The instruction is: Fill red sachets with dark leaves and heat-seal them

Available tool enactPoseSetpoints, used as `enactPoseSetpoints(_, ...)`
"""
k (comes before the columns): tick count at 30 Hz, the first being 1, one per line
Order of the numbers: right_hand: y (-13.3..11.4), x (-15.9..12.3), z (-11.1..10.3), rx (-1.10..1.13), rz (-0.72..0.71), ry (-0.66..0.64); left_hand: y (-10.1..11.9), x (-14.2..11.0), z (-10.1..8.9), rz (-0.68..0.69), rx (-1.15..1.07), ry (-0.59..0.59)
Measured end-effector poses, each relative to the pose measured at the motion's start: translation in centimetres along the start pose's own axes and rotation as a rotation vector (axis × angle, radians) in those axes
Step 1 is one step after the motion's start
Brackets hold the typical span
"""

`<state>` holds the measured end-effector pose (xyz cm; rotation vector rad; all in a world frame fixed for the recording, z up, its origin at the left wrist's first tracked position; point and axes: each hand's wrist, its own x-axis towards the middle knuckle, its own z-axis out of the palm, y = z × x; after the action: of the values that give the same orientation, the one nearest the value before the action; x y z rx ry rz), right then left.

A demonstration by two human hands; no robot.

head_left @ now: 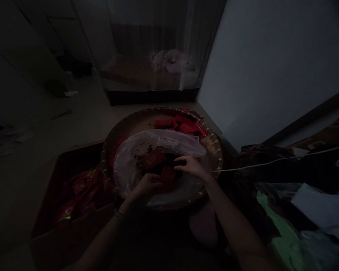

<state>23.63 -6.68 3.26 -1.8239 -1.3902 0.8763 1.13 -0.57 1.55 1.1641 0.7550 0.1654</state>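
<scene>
The scene is very dark. A large round woven tray (217, 150) stands in front of me with a clear plastic bag (130, 150) spread open over it. Dark loose bits, like tea leaves (138, 161), lie inside the bag. Between my hands is a small red packet (168, 172), and more red packets (154, 160) lie just beyond it. My left hand (149, 182) has its fingers closed at the near left edge of the small packet. My right hand (190, 166) is at its right side, fingers curved and apart, over a dark patch I cannot make out.
Red pouches (183, 125) are heaped at the tray's far right. A cardboard box (45, 210) of shiny red packets sits at the left. Clothes (288, 226) and a white cord (260, 165) are at the right, beside a pale wall (271, 75). A sheer curtain (147, 75) hangs behind.
</scene>
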Motion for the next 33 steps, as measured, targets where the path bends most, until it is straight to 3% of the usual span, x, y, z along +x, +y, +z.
enactPoseSetpoints(16,0.4,0.2,0.2,0.029,-0.024,0.007,-0.5,0.3,-0.5,-0.013,0.002,0.0)
enactPoseSetpoints(21,1.6,0.2,-0.5,0.027,0.035,-0.019,-1.1,0.7,-2.3,-0.014,0.082,0.074)
enactPoseSetpoints(27,3.8,-0.5,-0.9,-0.253,0.058,-0.077,-0.7,0.8,-4.3,0.04,0.223,0.197)
enactPoseSetpoints(29,3.3,-0.6,-0.4,-0.275,0.047,-0.074,-0.4,0.6,-4.1,0.045,0.234,0.184)
enactPoseSetpoints(33,0.5,0.1,1.4,-0.157,-0.066,0.067,0.2,-0.1,-2.7,0.015,0.205,0.091)
